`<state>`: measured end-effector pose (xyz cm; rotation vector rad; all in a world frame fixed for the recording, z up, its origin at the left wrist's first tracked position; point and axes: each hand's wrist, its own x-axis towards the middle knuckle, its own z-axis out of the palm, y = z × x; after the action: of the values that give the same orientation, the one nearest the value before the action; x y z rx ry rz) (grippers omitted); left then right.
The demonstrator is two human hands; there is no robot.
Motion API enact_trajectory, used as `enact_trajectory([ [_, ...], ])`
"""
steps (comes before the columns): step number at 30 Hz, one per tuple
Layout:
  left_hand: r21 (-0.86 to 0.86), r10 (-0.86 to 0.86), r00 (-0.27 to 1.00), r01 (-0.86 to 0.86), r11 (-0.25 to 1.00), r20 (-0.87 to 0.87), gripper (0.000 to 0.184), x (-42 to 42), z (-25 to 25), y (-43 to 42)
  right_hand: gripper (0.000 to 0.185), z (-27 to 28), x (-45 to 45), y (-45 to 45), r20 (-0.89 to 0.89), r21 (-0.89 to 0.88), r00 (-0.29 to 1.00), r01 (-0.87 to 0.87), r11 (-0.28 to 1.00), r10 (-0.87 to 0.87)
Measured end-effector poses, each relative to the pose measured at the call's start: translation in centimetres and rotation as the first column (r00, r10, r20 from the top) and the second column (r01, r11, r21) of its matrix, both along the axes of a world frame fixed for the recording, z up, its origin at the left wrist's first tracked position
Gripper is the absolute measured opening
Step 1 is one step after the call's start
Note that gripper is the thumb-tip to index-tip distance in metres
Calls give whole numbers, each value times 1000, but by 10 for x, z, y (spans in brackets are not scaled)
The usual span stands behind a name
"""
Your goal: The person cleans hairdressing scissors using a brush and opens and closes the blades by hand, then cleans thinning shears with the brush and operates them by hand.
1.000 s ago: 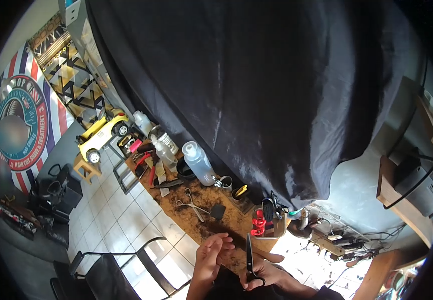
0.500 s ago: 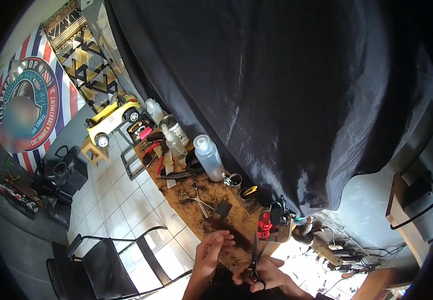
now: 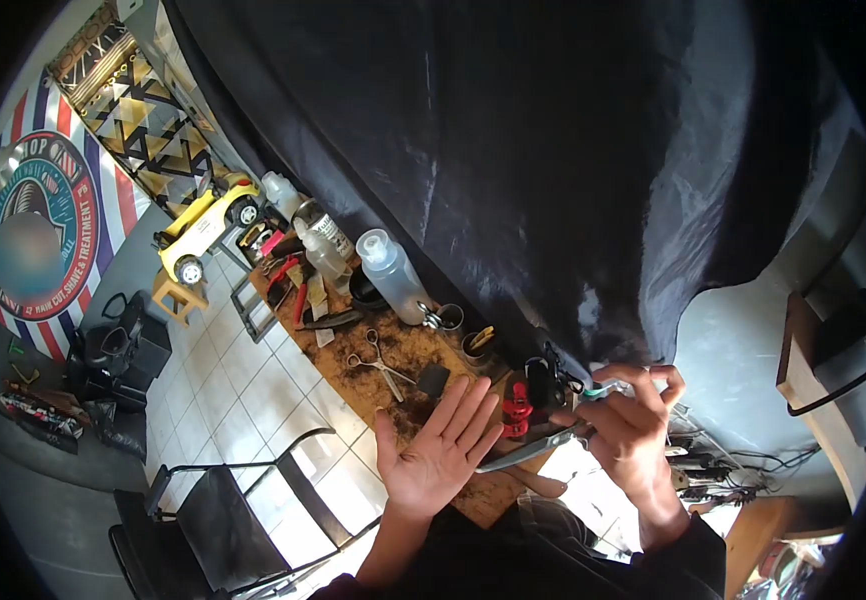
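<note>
My left hand (image 3: 435, 462) is open, palm up and fingers spread, above the front of the brown table (image 3: 353, 380) and holding nothing. To its right, my right hand (image 3: 633, 430) has its fingers curled beside the hanging black cloth, near a small green and white item (image 3: 603, 391). What it holds, if anything, is hidden. A grey curved strip (image 3: 533, 450) runs from near my left hand towards my right; I cannot tell whether it is held. Silver scissors (image 3: 378, 366) lie among dark hair on the table, near a black square piece (image 3: 432, 378). A red item (image 3: 516, 412) stands between my hands.
Bottles (image 3: 391, 277), cups (image 3: 477, 345) and red-handled tools (image 3: 300, 303) line the table. Black cloth (image 3: 513, 150) hangs behind it. A black chair (image 3: 228, 525) stands at lower left, a yellow toy car (image 3: 203, 235) beyond. Cables and power strips lie at right.
My left hand has opened and spread its fingers. My right hand has moved up and right towards the cloth; the black scissors it held are no longer visible.
</note>
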<state>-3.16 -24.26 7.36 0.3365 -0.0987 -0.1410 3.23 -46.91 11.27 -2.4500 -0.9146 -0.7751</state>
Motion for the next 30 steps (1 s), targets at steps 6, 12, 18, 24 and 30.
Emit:
enact_trajectory([
  [6,320,24,1000,-26,947,9,78,-3,-5,1,24,11,7,21,126,47,980,151,987,-155],
  [12,531,26,999,-47,846,46,71,-2,-6,-2,29,8,3,10,72,37,997,21,999,-24],
  [18,529,43,995,-81,845,85,67,-1,3,-6,38,-7,10,-3,91,3,993,-71,997,70],
  [24,862,199,961,-260,434,189,40,-6,8,-6,42,9,8,14,68,-27,995,81,996,-79],
  [30,791,311,889,-446,418,337,37,-7,11,-10,65,6,4,16,-39,-78,999,-34,996,31],
])
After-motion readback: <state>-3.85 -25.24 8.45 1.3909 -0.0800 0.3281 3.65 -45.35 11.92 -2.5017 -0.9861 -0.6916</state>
